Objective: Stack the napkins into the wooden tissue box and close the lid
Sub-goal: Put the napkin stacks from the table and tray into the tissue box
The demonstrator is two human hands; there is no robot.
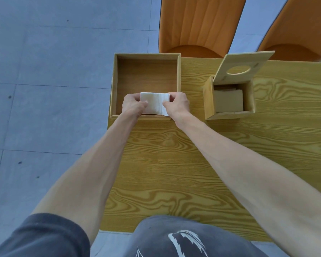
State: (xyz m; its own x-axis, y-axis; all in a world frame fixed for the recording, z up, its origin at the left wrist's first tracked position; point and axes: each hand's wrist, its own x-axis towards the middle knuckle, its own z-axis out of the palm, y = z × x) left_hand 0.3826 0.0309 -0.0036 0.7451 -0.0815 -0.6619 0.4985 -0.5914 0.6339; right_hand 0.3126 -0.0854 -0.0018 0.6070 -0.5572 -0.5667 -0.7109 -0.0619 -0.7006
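A white stack of napkins [154, 103] is held between both hands over the near edge of a large open wooden tray [113, 86]. My left hand [132, 105] grips its left end and my right hand [177, 104] grips its right end. To the right stands the wooden tissue box [209, 101], with napkins [228, 101] lying inside it. Its lid [243, 66], which has a round hole, is tilted up and open at the back.
The wooden table [193, 164] ends at its left edge just beside the tray, with grey floor tiles [44, 71] beyond. Two orange chairs [198, 25] stand behind the table's far edge.
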